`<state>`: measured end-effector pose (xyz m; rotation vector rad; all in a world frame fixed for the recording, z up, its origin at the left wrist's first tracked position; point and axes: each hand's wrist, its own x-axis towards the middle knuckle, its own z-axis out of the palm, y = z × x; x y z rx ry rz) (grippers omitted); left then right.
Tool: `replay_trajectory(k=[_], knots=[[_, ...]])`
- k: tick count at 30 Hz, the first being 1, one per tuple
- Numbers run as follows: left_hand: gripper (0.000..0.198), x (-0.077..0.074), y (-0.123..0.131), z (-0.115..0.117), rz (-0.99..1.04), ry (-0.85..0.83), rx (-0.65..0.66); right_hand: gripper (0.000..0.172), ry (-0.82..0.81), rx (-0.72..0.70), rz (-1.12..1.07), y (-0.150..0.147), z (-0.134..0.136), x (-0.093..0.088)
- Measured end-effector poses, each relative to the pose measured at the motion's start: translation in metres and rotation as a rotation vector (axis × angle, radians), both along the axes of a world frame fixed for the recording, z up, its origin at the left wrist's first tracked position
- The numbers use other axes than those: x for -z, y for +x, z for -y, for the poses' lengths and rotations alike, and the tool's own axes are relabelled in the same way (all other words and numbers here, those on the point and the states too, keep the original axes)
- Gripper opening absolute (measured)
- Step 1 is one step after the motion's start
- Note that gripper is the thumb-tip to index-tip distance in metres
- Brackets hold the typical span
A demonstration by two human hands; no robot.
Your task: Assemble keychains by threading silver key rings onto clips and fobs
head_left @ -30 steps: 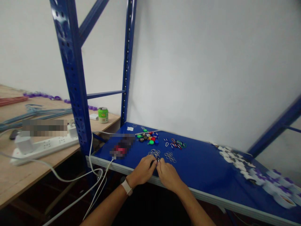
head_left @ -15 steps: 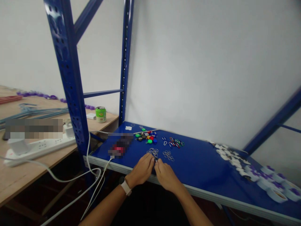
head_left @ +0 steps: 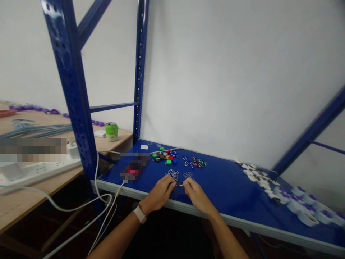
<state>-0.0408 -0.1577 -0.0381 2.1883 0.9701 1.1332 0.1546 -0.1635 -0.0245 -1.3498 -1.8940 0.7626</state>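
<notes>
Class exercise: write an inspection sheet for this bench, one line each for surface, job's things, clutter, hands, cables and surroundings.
Surface: blue shelf, pale metal front edge.
Job's things: metal rings in two heaps, coloured round tags, small coloured clips.
Clutter: blurred object, unidentifiable.
Hands: left hand by the rings; right hand fingertips at a small pale piece.
Cables: white cable runs below the shelf.
Surroundings: blue steel upright, green can on a wooden table.
</notes>
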Motion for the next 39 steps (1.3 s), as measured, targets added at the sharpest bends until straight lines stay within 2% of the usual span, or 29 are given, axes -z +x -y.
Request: replay_trajectory(k=[3, 8, 16, 21, 24, 31, 36, 39], knots=[[0.016, -0.003, -0.003, -0.001, 0.083, -0.058, 0.056, 0.037, 0.033, 0.067, -0.142, 0.005, -0.009, 0.010], [0.019, 0.001, -0.007, -0.006, 0.297, -0.234, 0.085, 0.042, 0.056, 0.138, -0.283, 0.002, -0.012, 0.025], [0.022, 0.003, -0.005, -0.008, 0.468, -0.351, 0.124, 0.040, 0.058, 0.152, -0.412, 0.003, -0.006, 0.031], [0.035, 0.004, -0.009, -0.014, 0.648, -0.450, 0.076, 0.043, 0.040, 0.067, -0.245, -0.005, 0.005, 0.024], [0.034, 0.001, -0.012, -0.017, 0.751, -0.479, 0.044, 0.041, 0.071, 0.027, -0.124, -0.013, 0.017, 0.017], [0.032, -0.001, -0.014, -0.017, 1.028, -0.585, 0.072, 0.030, 0.146, -0.056, 0.179, -0.042, 0.041, 0.003], [0.028, -0.002, -0.017, -0.019, 1.179, -0.683, 0.156, 0.028, 0.136, -0.070, 0.229, -0.050, 0.046, 0.002], [0.032, -0.003, -0.019, -0.020, 1.197, -0.701, 0.129, 0.030, 0.142, -0.047, 0.235, -0.044, 0.045, 0.002]])
